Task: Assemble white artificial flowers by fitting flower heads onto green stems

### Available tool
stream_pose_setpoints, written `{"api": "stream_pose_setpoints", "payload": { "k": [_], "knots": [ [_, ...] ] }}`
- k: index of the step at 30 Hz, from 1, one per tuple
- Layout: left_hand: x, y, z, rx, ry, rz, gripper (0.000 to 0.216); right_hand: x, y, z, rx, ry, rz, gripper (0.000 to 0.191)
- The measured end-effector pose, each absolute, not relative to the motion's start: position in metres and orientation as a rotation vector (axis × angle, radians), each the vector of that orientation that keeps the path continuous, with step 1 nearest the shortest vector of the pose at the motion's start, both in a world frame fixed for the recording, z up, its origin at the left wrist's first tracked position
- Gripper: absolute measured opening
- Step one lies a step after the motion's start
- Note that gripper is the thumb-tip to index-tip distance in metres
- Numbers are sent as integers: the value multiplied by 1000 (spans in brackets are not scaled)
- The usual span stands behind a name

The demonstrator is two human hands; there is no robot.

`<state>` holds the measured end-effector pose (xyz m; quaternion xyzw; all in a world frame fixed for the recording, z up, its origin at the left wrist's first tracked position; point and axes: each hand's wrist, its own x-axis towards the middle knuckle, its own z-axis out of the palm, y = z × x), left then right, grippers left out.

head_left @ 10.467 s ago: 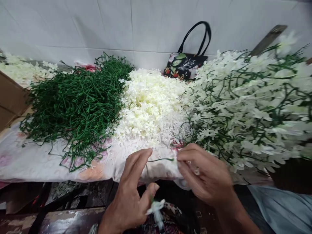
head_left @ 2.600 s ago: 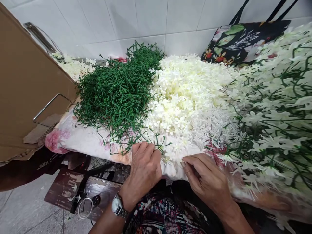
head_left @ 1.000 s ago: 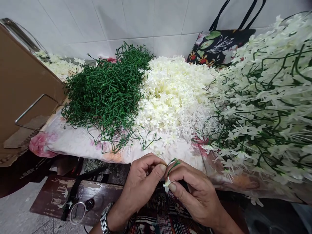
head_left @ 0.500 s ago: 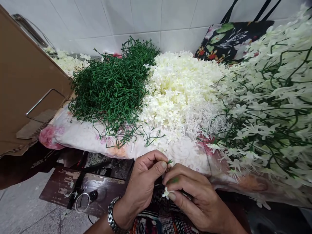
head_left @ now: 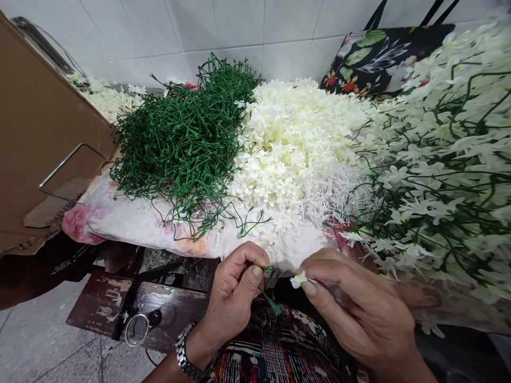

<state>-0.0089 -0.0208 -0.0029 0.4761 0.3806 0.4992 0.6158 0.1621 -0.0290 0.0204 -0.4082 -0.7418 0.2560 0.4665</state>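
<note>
Between thumb and forefinger, my left hand (head_left: 235,292) pinches a green plastic flower stem (head_left: 273,304); one tip pokes out above the thumb and another end hangs down to the right. My right hand (head_left: 355,303) holds a small white artificial flower (head_left: 298,279) at its fingertips, a short way right of the stem and apart from it. Ahead lies a tangled heap of green stems (head_left: 179,143). Beside it is a pile of loose white blossoms (head_left: 295,133), with thin white pieces (head_left: 339,191) at its near right.
Stems with white flowers on them (head_left: 447,181) are massed at the right. A cardboard box (head_left: 51,133) with a wire handle stands left. A floral cloth (head_left: 128,218) covers the work surface, and a dark flowered bag (head_left: 383,58) leans on the tiled wall. Below left is a brown wooden bench (head_left: 171,308).
My right hand has moved right, away from my left, with the white flower still in its fingers. More of the green stem now shows below my left fingers.
</note>
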Motion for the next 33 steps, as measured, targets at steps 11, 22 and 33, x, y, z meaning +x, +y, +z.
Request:
{"api": "stream_pose_setpoints", "payload": {
  "k": [11,22,33],
  "knots": [
    [-16,-24,0,1506,928,1092,15,155,-27,23,-1021,-1956,609,11],
    [-14,-23,3,1726,1074,1020,13,156,-28,22,-1064,-2136,372,17],
    [-3,-15,-3,1751,1127,1057,18,157,-23,9,-1054,-2126,345,14]
  ]
}}
